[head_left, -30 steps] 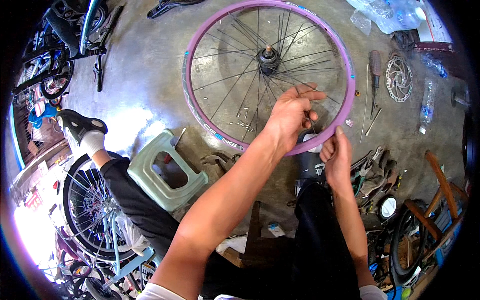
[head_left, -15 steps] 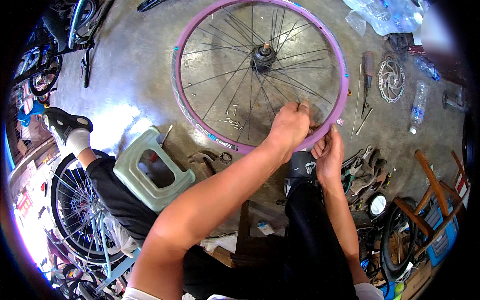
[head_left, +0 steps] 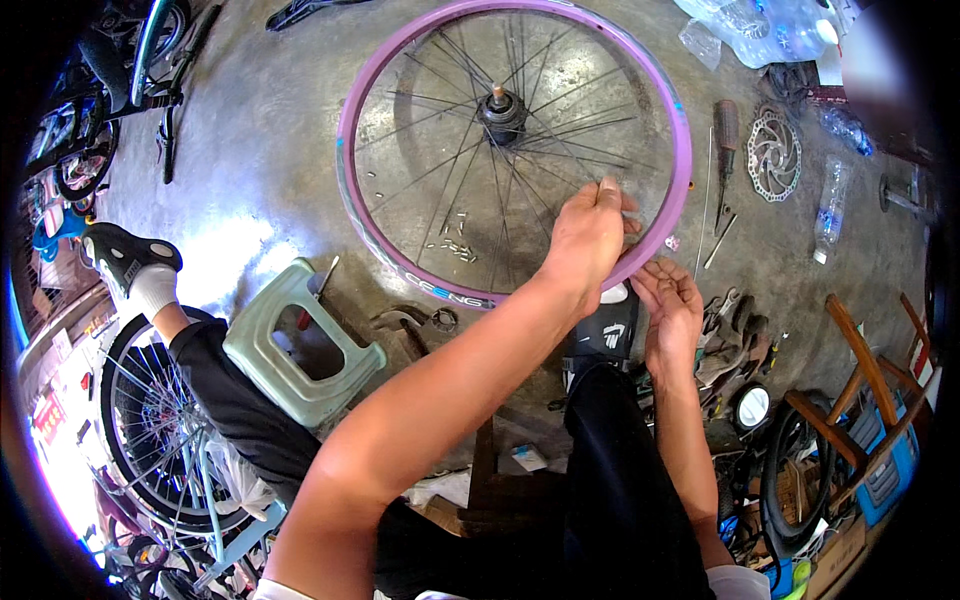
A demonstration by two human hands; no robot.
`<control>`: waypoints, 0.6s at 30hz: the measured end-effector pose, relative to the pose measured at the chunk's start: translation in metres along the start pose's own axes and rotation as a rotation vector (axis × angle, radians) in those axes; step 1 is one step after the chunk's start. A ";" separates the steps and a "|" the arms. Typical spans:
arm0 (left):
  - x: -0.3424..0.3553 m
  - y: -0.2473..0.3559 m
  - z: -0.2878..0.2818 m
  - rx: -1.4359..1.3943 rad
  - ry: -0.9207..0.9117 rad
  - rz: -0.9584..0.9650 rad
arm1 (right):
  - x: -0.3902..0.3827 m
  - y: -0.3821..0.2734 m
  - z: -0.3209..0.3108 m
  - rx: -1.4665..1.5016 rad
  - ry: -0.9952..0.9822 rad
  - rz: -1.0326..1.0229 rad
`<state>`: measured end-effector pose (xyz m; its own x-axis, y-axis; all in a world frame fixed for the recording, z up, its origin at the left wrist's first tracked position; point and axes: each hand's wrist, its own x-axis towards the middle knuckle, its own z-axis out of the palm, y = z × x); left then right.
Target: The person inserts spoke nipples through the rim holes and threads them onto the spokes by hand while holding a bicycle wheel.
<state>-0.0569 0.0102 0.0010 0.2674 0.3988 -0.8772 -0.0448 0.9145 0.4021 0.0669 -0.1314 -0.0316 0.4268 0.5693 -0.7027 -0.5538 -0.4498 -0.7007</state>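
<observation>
A purple bicycle rim (head_left: 682, 150) lies over the concrete floor. Black spokes (head_left: 435, 200) fan out loosely from its dark hub (head_left: 502, 115). My left hand (head_left: 585, 238) reaches inside the rim at the near right, its fingers closed where a spoke runs in; the fingertips are partly hidden. Just outside the same stretch of rim is my right hand (head_left: 672, 312), palm up, fingers curled together; anything in them is too small to make out. Several small silvery spoke nipples (head_left: 455, 248) are scattered on the floor within the rim.
To the right lie a screwdriver (head_left: 727, 135), a brake disc (head_left: 774, 155), a plastic bottle (head_left: 829, 215) and gloves (head_left: 735, 345) among tools. A pale green stool (head_left: 285, 375) stands at left, near a bicycle wheel (head_left: 150, 420). My shoe (head_left: 603, 335) is below the rim.
The rim has turned a little counterclockwise, and the wheel has shifted left. My right hand has come slightly down, its thumb off the rim. My left hand remains inside the rim.
</observation>
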 end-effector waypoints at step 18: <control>0.022 -0.016 0.035 -0.663 -0.053 0.233 | 0.026 -0.044 0.015 -0.116 0.013 -0.278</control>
<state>-0.0170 0.0018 -0.0154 0.2257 0.6009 -0.7668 -0.6789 0.6615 0.3185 0.0915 -0.0865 -0.0173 0.5599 0.6735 -0.4826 -0.3294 -0.3535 -0.8755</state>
